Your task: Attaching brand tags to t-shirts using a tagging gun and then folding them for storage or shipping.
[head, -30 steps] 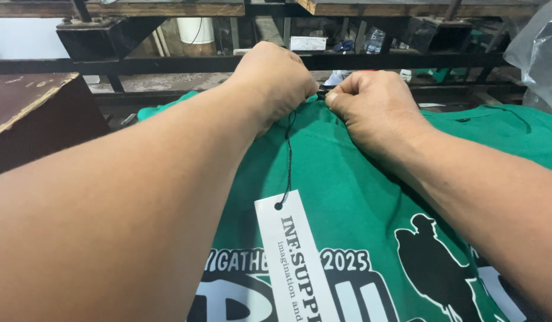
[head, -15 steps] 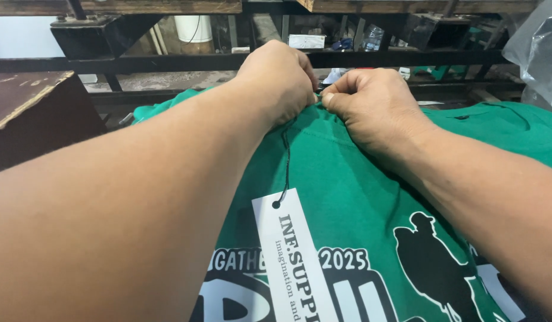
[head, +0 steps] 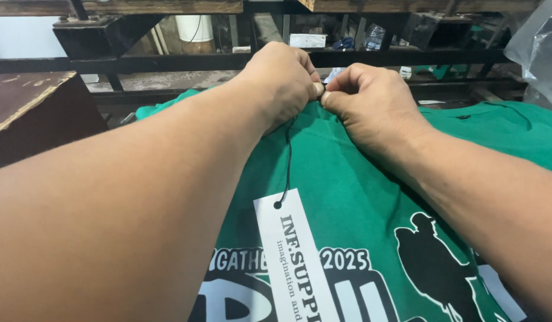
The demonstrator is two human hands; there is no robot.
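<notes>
Dark metal racking (head: 168,59) at twelve o'clock backs a soft green printed shirt (head: 347,197), left hand (head: 282,80) and right hand (head: 371,101) pinching its top edge together, thin black cord (head: 288,155) running to six o'clock, stiff white rectangular tag (head: 294,262) lengthwise.

Garment print workshop: black steel frame (head: 347,59), tagged printed shirt (head: 347,197)

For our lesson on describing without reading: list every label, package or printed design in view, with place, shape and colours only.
Hang tag: white upright rectangle with dark lettering, lying on the green T-shirt, hung from a black string.
Shirt print: white lettering and a black figure silhouette, at the shirt's lower part.
Small box: white, on the far rack.
Plastic bag: clear, upper right.
</notes>
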